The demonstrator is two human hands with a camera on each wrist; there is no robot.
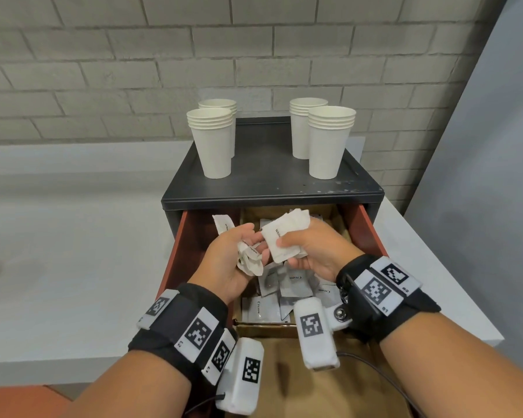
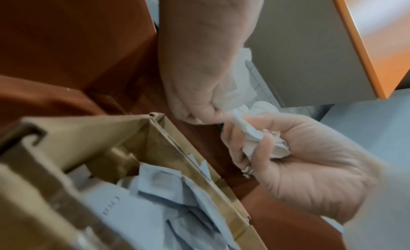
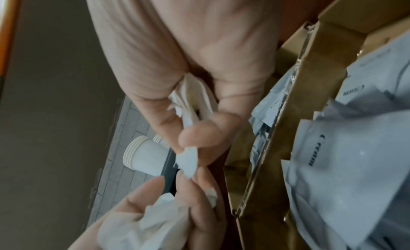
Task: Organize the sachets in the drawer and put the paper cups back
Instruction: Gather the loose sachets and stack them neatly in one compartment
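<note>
Both hands hover over the open reddish drawer (image 1: pixel 180 242). My left hand (image 1: pixel 236 254) grips a crumpled bunch of white sachets (image 1: pixel 249 259), also seen in the left wrist view as a bunch of sachets (image 2: pixel 266 145). My right hand (image 1: pixel 308 245) pinches a stack of white sachets (image 1: pixel 284 236) between thumb and fingers; its edge shows as a stack of sachets (image 3: pixel 190 103). The two bundles nearly touch. More sachets (image 1: pixel 287 285) lie loose in a cardboard tray (image 1: pixel 263 324) inside the drawer. Several stacks of white paper cups (image 1: pixel 213 143) (image 1: pixel 329 143) stand on the black cabinet top (image 1: pixel 269 173).
The cabinet sits on a white counter (image 1: pixel 73 251) against a grey brick wall (image 1: pixel 103 55). The counter's right edge (image 1: pixel 453 282) drops off beside the drawer. The cardboard tray's wall (image 2: pixel 195 157) divides the drawer from a narrow left channel.
</note>
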